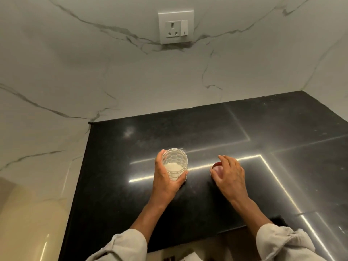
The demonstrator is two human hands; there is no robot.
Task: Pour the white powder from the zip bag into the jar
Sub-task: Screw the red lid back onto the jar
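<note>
Left side first. Left hand (165, 178) wrapped around the clear, faceted plastic jar (176, 163): thumb on the rim side at 9 o'clock, fingertips showing at 5 o'clock, palm against the near wall. Held so, probably, to keep the light jar upright and steady on the polished black stone countertop (263, 129). Jar mouth uncovered; a shallow layer of white powder (174, 167) visible at the bottom, so the pour judged largely done.

Zip bag not in view anywhere; location cannot be told.

At 3 o'clock from the jar, well apart: right hand (228, 176) arched over a small round red lid (218, 167), fingers curled around its edge, thumb at 9 o'clock. Contact apparent, but whether gripped tight or merely covered cannot be told. Lid lying flat on the countertop within easy reach, presumably parked there for closing. Likely next step: lid carried over to the jar mouth, left hand bracing.
</note>
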